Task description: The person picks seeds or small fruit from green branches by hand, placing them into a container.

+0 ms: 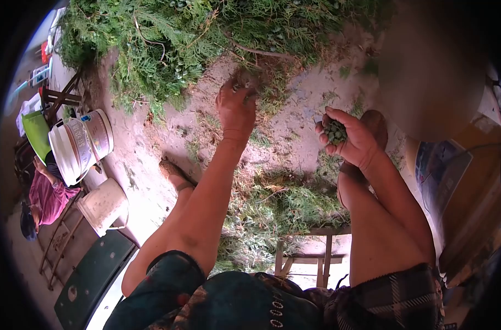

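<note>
My right hand [349,135] is cupped, palm up, around a handful of small green cones [335,132], its fingers curled against them and the thumb raised alongside. My left hand [237,107] is stretched forward, low over the dusty ground, just short of the big heap of cut evergreen branches [168,49]. Its fingers are bent inward. Something small shows near its fingertips, too blurred to name.
More green sprigs [283,206] lie between my legs, before a wooden stool frame [327,256]. At left are a white lidded bucket [82,143], a plain pail [103,206], a dark green board [96,278] and another person in a pink top [55,195]. A yellowish container [454,181] stands right.
</note>
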### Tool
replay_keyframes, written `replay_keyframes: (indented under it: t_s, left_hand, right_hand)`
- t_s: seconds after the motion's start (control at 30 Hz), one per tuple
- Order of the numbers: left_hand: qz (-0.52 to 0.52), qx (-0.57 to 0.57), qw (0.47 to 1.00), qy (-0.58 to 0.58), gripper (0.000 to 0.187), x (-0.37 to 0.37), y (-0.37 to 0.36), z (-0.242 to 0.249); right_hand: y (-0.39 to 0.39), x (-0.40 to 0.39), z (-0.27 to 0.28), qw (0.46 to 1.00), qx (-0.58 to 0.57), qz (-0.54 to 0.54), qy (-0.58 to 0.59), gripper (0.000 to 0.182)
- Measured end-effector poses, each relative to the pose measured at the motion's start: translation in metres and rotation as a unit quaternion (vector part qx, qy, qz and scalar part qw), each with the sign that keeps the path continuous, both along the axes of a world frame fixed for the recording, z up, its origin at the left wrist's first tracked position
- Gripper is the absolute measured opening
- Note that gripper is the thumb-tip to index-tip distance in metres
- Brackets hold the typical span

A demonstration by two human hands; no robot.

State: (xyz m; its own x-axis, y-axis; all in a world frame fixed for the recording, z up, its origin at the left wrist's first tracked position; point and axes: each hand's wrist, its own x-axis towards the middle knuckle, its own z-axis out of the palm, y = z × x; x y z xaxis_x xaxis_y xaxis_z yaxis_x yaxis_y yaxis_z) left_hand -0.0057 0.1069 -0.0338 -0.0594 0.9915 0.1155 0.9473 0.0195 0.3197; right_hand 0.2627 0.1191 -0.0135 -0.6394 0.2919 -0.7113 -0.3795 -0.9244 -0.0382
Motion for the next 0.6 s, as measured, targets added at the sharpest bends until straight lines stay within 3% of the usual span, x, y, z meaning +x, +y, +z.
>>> replay_keyframes:
  t_s: [0.1,0.17,0.3,0.4,0.43,0.5,0.53,0.6]
  left_hand:
    - [0.035,0.044,0.996,-0.064,0.018,-0.007,0.001,0.006]
    - [0.180,-0.033,0.940,-0.287,0.013,-0.009,-0.004,0.020]
    - [0.231,-0.057,0.892,-0.383,0.011,-0.033,-0.013,0.014]
    - [0.044,-0.007,0.995,-0.085,0.026,-0.047,-0.011,0.015]
    - [0.046,-0.007,0.995,-0.085,0.026,-0.047,-0.007,0.011]
    - [0.070,-0.035,0.997,-0.030,0.046,-0.032,0.014,0.016]
    - [0.142,-0.130,0.980,-0.053,0.053,-0.018,0.023,0.018]
    - [0.123,-0.133,0.983,0.022,0.058,0.005,0.027,-0.006]
  right_hand:
    - [-0.001,0.002,-0.002,1.000,0.009,0.000,0.002,0.025]
    - [-0.001,0.001,-0.002,1.000,0.004,0.001,-0.002,0.025]
    - [0.000,0.001,0.000,1.000,-0.001,0.013,-0.015,0.023]
    - [-0.001,0.003,-0.001,1.000,-0.003,0.007,-0.006,0.022]
    - [-0.002,0.003,0.000,1.000,-0.003,0.008,-0.006,0.022]
    - [-0.002,0.004,0.000,1.000,-0.001,0.016,-0.020,0.025]
    - [-0.002,0.003,0.000,1.000,0.000,0.019,-0.020,0.025]
    - [-0.003,0.002,-0.004,1.000,0.000,0.021,-0.010,0.025]
